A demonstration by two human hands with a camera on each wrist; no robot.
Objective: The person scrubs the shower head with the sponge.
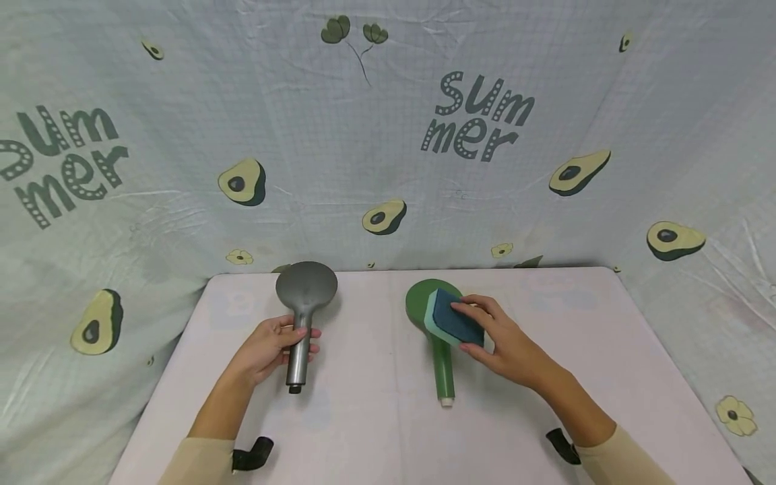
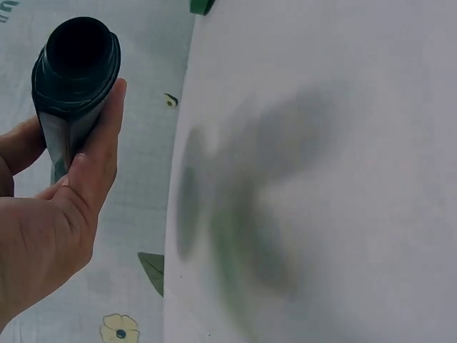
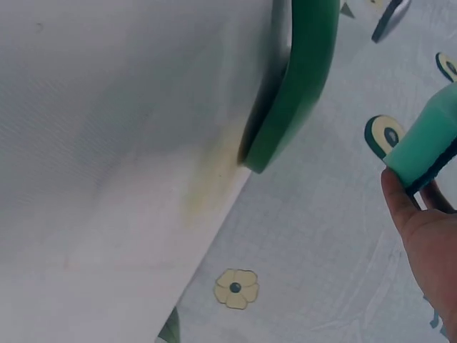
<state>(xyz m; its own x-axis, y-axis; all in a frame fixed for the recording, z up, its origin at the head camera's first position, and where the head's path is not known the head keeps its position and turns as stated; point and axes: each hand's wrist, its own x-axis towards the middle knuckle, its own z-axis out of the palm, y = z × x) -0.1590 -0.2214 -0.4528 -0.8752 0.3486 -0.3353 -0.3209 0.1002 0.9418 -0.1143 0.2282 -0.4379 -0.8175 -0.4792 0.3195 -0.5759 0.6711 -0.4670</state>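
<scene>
Sponge (image 1: 456,318) work looks barely begun: the teal-and-navy block sits over the green shower head (image 1: 438,330), which lies flat on the pale table (image 1: 376,431) right of centre, disc toward twelve o'clock and handle toward six. The right hand (image 1: 500,340) pinches the sponge, fingers along its far edge and thumb at its near side. From the right wrist view the sponge appears slightly raised off the green disc rather than pressing on it, so I judge the wiping not yet under way, and nothing on the disc shows foam or wetness.

At about nine o'clock from the green one, well apart, the grey shower head (image 1: 305,306) is gripped round its handle by the left hand (image 1: 273,347), fingers curled over the stem. It seems untouched by the sponge.

Whether the grey head rests on the table or is lifted is hard to say. Both spray faces are hidden. Dark clips (image 1: 254,455) at the table's near edge are partly cut off behind the sleeves.
</scene>
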